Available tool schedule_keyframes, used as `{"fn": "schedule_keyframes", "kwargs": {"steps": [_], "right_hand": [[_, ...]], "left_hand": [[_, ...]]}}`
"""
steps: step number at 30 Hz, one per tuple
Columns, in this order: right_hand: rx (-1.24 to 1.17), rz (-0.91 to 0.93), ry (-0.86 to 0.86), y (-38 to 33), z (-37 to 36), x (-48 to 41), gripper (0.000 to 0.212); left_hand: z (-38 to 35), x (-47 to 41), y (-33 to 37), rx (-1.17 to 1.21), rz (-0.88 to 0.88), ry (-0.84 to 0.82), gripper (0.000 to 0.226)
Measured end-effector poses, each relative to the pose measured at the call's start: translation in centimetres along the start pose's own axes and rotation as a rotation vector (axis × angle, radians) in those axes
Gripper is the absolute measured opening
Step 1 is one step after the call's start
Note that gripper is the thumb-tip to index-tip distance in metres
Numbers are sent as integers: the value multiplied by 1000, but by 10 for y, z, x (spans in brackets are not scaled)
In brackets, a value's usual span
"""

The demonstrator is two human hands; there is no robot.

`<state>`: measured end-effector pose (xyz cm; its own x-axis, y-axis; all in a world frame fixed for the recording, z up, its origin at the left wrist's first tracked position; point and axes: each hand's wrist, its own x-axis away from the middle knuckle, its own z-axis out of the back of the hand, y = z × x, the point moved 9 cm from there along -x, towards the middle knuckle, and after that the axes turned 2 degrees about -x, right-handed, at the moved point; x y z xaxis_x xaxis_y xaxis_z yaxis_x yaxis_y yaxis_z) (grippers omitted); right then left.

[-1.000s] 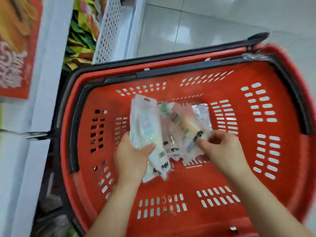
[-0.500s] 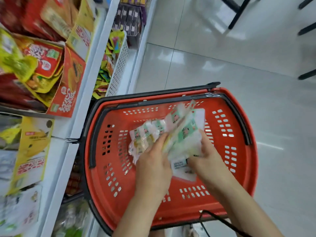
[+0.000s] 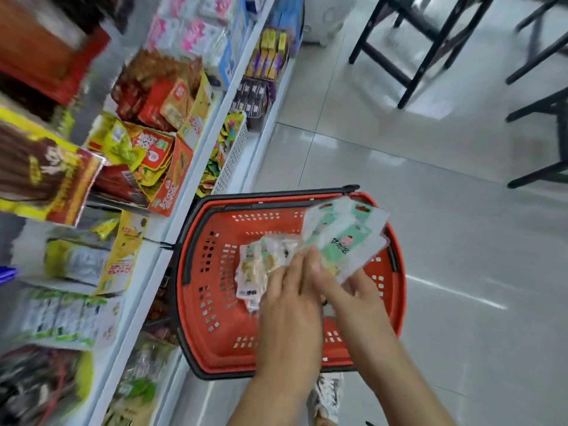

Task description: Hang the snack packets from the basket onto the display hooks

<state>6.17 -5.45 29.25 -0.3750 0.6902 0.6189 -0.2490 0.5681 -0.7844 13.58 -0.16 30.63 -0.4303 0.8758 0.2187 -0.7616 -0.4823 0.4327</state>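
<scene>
A red plastic basket (image 3: 212, 305) with black handles stands on the floor beside the shelves. Above it both hands hold clear snack packets with green and white print. My right hand (image 3: 353, 295) grips a fanned bunch of packets (image 3: 344, 235) that sticks up to the upper right. My left hand (image 3: 290, 298) lies over the lower part of a second bunch of packets (image 3: 258, 265), fingers touching them. No display hooks are plainly visible; the left side is blurred.
White shelving (image 3: 212, 149) packed with boxed and bagged snacks runs along the left. Grey tiled floor (image 3: 445, 256) lies to the right. Black stool legs (image 3: 430, 47) stand at the top right. A shoe (image 3: 327, 395) shows below the basket.
The view has pulled up and back from the basket, bringing the shelves into sight. Both hands have lifted the packets out of the basket's bottom; the right bunch has fanned out higher.
</scene>
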Motion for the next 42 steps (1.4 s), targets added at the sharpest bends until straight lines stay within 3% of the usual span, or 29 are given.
{"fn": "schedule_keyframes", "kwargs": {"steps": [2,5,8,11,14,17,21,24,27,29,31,33,36,39,42], "right_hand": [[-53,82,29,-37,3,21,16],[-77,144,25,-91,9,55,19],[-15,259,-9,-154,13,98,17],[21,397,-119,-215,6,147,11],[82,500,-164,-262,-2,194,17],[125,557,-198,-296,-10,233,13],[229,664,-267,-337,-31,289,30],[331,841,-269,-362,-49,326,9],[358,906,-264,-376,-66,352,56],[375,944,-271,-384,-78,373,65],[361,1024,-278,-390,-95,400,55],[317,1052,-283,-394,-113,426,26],[186,1023,-425,-389,-148,456,11],[141,1079,-539,-391,-177,485,26],[163,1132,-675,-390,-203,511,57]], "left_hand": [[29,14,26,34,-26,-54,91],[83,35,51,332,43,-156,94],[166,46,58,657,150,49,66],[248,49,71,669,163,329,44],[322,60,90,709,165,474,41],[380,87,111,734,130,550,42],[444,130,126,806,121,602,38],[489,160,130,831,106,659,40],[528,193,133,807,41,711,24],[547,215,130,812,31,757,14],[565,242,118,827,20,827,18],[581,271,104,801,25,912,21],[604,322,78,785,19,1058,21],[629,374,54,802,-4,1147,14],[644,409,32,829,2,1168,22]]}}
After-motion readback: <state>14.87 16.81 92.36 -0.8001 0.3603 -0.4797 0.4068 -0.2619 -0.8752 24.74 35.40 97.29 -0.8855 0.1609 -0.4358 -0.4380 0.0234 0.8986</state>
